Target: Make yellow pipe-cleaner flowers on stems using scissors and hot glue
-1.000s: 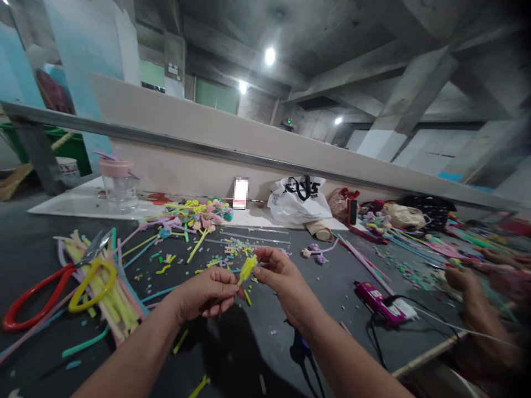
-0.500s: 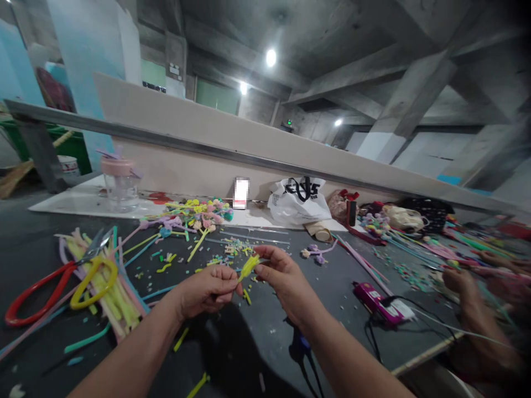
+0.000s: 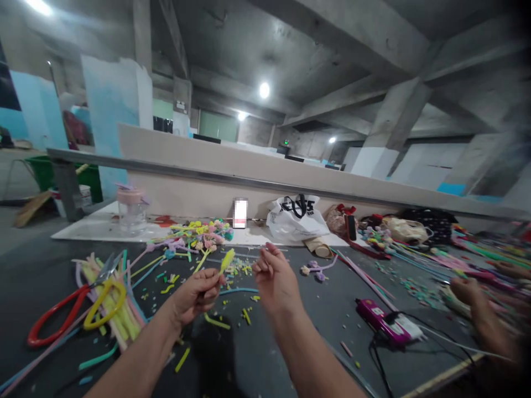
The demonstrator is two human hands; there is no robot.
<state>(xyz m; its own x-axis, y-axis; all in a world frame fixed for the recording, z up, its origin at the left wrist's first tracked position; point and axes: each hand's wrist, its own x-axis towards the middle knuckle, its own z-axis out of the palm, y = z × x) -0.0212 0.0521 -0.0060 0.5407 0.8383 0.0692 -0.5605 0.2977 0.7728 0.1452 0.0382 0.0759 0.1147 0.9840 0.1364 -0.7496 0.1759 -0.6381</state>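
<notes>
Above the dark table [image 3: 257, 354], head view: the left hand [image 3: 194, 296] pinches a yellow pipe-cleaner piece [image 3: 227, 260], its fuzzy tip toward one o'clock. The right hand [image 3: 274, 279] sits at its three o'clock, fingers curled, apparently empty. Finished flowers [image 3: 203, 228] lie at twelve o'clock, scissors [image 3: 78, 301] and uncut stems [image 3: 110, 298] at nine: much seems left.

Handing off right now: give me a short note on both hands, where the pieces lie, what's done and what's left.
Left hand: pinching a yellow fuzzy stem upright at its lower end.
Right hand: raised beside it, fingers pinched together, not touching the stem; anything held is too small to tell.
Scissors lie on the stem bundle at left. Finished flowers piled behind.
Done: pile made. Left: this stem is still plain.
</notes>
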